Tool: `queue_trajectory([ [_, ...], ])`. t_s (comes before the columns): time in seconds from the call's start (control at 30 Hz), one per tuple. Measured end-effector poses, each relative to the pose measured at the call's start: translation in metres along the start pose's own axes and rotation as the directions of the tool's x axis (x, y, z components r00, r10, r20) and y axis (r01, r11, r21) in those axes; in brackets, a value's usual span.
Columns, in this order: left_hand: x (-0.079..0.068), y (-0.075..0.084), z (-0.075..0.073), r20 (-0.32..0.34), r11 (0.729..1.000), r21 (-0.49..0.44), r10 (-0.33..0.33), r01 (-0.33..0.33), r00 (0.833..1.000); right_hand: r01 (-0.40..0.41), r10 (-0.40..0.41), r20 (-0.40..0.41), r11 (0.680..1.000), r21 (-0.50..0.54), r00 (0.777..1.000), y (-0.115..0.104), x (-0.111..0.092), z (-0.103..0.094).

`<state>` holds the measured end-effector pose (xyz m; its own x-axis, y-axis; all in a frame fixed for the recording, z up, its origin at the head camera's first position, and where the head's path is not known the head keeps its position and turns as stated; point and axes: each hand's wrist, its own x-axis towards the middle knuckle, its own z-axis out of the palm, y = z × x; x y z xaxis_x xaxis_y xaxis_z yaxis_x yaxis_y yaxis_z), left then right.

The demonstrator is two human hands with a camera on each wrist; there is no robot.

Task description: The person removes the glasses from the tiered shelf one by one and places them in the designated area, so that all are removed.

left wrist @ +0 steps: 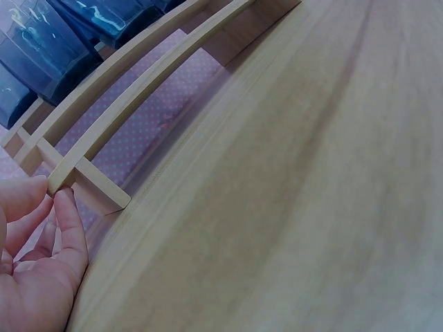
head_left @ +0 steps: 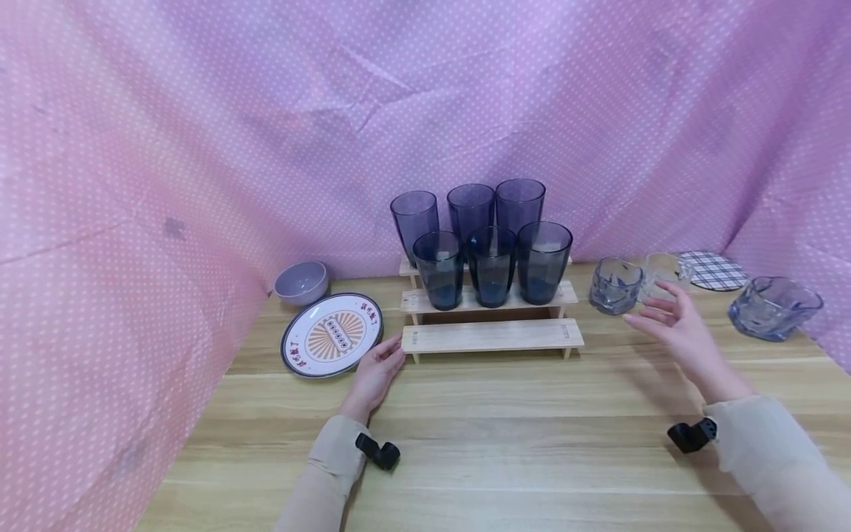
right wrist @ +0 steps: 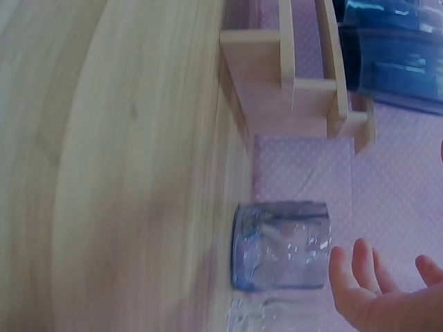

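A three-step wooden rack (head_left: 492,336) carries tall dark-blue glasses (head_left: 492,266), three on the middle step and three on the top one; no glass stands on its lowest step. My left hand (head_left: 376,375) pinches the left end of that lowest step, thumb above and a finger beneath, as the left wrist view shows. On the right, my right hand (head_left: 678,332) hovers with fingers spread and nothing in them. Closest to it are two short clear glasses, a bluish one (head_left: 615,287) and a paler one (head_left: 665,275) partly hidden behind the fingers.
Left of the rack lie a blue-rimmed plate (head_left: 332,335) and a small grey-purple bowl (head_left: 302,283). A wider clear glass (head_left: 774,309) stands far right, near a checked round mat (head_left: 714,270). Pink dotted cloth (head_left: 425,111) hangs behind the wooden table (head_left: 492,443).
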<state>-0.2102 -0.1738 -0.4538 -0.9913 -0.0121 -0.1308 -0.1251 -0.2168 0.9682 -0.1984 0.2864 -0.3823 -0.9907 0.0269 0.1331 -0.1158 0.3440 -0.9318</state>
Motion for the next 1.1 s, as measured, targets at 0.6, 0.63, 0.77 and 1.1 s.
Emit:
queue_trajectory([
  [0.6, 0.0, -0.001, 0.0, -0.007, 1.0, -0.022, 0.011, -0.011, 1.0, -0.002, 0.002, 0.106, 1.0, 0.0, 0.994, -0.035, 0.013, 0.046],
  [0.63, 0.0, -0.002, 0.0, -0.005, 1.0, -0.018, 0.011, -0.012, 1.0, -0.006, 0.006, 0.112, 1.0, 0.001, 0.994, -0.037, 0.014, 0.047],
  [0.77, 0.0, -0.002, 0.0, -0.002, 1.0, -0.016, 0.009, -0.009, 1.0, -0.017, 0.017, 0.132, 1.0, 0.0, 0.991, -0.042, 0.017, 0.052],
  [1.1, -0.001, -0.001, 0.001, -0.002, 1.0, -0.017, 0.003, -0.003, 1.0, 0.03, -0.028, 0.122, 0.999, -0.021, 0.992, -0.059, 0.031, 0.06],
])
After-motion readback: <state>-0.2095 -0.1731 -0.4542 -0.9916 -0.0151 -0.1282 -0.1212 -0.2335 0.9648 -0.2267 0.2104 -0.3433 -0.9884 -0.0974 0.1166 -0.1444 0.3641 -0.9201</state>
